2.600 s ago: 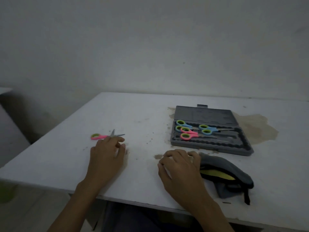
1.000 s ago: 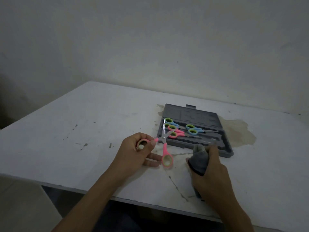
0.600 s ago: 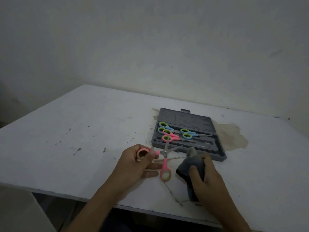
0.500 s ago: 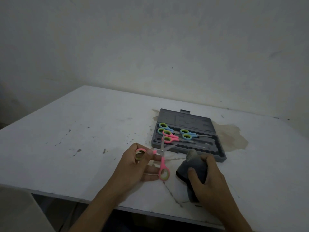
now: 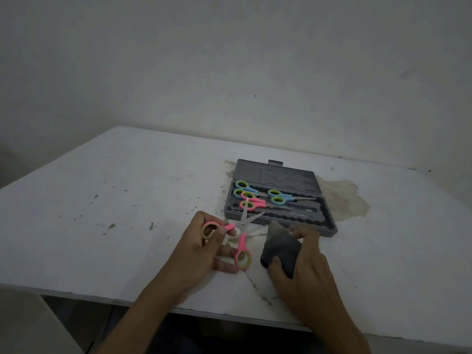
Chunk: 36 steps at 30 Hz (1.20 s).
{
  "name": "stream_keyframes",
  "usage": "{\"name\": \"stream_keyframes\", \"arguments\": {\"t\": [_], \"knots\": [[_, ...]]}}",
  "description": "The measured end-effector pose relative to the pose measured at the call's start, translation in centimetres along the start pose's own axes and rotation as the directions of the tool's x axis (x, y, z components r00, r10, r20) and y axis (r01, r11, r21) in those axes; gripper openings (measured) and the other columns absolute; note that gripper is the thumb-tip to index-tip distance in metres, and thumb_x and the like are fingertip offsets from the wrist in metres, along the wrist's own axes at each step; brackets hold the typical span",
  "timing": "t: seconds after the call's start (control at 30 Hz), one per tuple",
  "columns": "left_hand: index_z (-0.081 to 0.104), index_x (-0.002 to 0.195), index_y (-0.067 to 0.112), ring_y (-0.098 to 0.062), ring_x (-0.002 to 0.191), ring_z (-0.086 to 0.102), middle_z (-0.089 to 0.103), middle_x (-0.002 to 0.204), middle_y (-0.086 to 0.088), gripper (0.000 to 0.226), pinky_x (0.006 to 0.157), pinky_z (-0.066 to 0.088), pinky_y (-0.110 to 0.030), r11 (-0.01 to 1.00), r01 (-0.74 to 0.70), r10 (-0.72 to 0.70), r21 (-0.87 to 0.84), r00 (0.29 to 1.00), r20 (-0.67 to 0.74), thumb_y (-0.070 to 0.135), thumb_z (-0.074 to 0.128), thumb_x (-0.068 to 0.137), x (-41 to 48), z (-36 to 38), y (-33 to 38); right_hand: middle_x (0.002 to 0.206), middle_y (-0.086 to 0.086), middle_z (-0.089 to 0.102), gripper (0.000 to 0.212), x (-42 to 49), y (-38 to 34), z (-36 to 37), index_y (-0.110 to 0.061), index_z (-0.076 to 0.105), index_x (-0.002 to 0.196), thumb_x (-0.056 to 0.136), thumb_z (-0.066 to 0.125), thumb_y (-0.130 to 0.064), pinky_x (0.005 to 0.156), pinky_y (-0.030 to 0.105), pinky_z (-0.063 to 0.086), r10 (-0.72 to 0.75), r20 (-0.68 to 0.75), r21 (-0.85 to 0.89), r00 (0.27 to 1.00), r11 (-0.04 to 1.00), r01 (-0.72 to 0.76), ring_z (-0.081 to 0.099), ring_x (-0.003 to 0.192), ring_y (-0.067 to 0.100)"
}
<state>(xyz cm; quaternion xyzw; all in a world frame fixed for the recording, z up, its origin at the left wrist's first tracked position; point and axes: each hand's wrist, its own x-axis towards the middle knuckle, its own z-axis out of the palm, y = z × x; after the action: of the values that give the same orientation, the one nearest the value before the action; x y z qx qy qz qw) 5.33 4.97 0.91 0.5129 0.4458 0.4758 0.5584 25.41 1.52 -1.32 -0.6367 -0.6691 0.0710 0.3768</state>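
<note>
My left hand (image 5: 201,249) holds a pair of pink scissors (image 5: 240,236) just above the white table (image 5: 102,200). Its thumb sits in one handle loop and its fingers lie under the other. The blades are spread wide and point away from me toward the case. My right hand (image 5: 304,272) grips a dark grey cloth (image 5: 279,247), bunched and raised beside the scissors. Behind both hands lies an open grey plastic case (image 5: 316,221) with blue scissors (image 5: 278,196) and pink scissors (image 5: 251,201) resting in its foam tray.
A brownish stain (image 5: 342,200) marks the table right of the case. Peeled patches and dark specks dot the tabletop. The table's near edge (image 5: 76,295) runs below my wrists, and a plain wall (image 5: 229,72) stands close behind.
My left hand picked the pink scissors up from the table's left side, brought them in front of the case and spread the blades. My right hand gathered up the grey cloth and raised it.
</note>
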Motion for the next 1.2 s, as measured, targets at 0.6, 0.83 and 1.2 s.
{"name": "stream_keyframes", "arguments": {"t": [0.6, 0.83, 1.2], "knots": [[0.055, 0.103, 0.007, -0.035, 0.078, 0.072, 0.073, 0.094, -0.009, 0.011, 0.053, 0.059, -0.042, 0.993, -0.11, 0.111, 0.046, 0.994, -0.02, 0.016, 0.054, 0.097, 0.2, -0.2, -0.6, 0.06, 0.003, 0.058, 0.051, -0.4, -0.1, -0.1, -0.056, 0.033, 0.106, 0.087, 0.065, -0.021, 0.043, 0.048, 0.045, -0.055, -0.105, 0.152, 0.993, 0.986, 0.071, 0.054, 0.046, 0.019], [0.06, 0.102, 0.014, -0.031, 0.07, 0.074, 0.074, 0.092, -0.009, 0.008, 0.053, 0.061, -0.048, 0.974, -0.178, 0.185, 0.141, 0.982, -0.039, 0.018, 0.057, 0.095, 0.2, -0.2, -0.7, 0.084, -0.016, 0.055, 0.028, 0.1, -3.1, 1.1, -0.045, 0.03, 0.118, 0.093, 0.031, -0.056, 0.065, 0.033, 0.049, -0.2, -0.033, -0.024, 0.979, 0.98, 0.199, 0.053, 0.063, 0.004], [0.055, 0.094, 0.014, -0.025, 0.059, 0.073, 0.073, 0.076, -0.01, 0.014, 0.055, 0.062, -0.046, 0.938, -0.195, 0.212, 0.285, 0.977, -0.029, 0.027, 0.054, 0.095, 0.6, -0.1, -1.2, 0.092, -0.005, 0.067, 0.034, 1.1, -3.3, 1.6, -0.031, 0.06, 0.115, 0.089, 0.044, -0.043, 0.066, 0.03, 0.037, -0.27, -0.013, -0.191, 0.963, 0.946, 0.263, 0.059, 0.073, 0.013]]}}
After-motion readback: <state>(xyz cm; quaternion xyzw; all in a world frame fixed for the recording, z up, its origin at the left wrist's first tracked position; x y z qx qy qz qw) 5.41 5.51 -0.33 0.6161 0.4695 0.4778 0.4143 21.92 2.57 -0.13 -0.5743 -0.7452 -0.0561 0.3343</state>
